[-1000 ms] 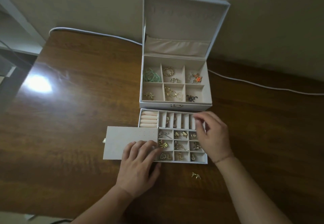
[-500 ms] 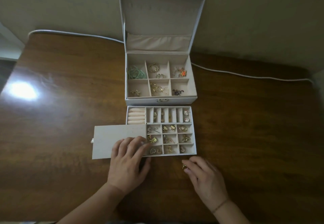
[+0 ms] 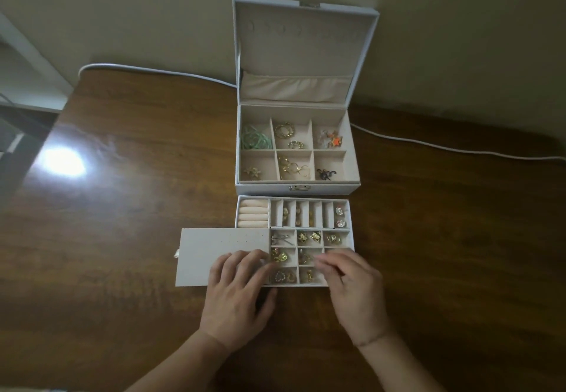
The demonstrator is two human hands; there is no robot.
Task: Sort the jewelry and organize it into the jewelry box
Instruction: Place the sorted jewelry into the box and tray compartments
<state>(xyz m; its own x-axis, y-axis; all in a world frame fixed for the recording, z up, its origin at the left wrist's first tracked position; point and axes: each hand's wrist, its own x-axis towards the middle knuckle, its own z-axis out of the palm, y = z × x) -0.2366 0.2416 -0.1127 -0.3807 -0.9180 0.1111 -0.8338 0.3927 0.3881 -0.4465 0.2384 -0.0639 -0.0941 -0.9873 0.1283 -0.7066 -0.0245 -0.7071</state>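
Your right hand point(image 3: 352, 287) has come up off the table point(image 3: 122, 238), where it was reaching for a small gold piece half a second ago, and now hovers over the right-hand cells of the tray point(image 3: 309, 256). Its fingers are curled together over the cells; you cannot tell whether the gold piece is pinched between them. Your left hand point(image 3: 239, 293) lies flat and relaxed on the sliding cover point(image 3: 214, 253), fingertips at the edge of the cells, grasping nothing. The tray sits just in front of the jewelry box point(image 3: 297, 146), whose lid stands upright, its six compartments holding sorted jewelry.
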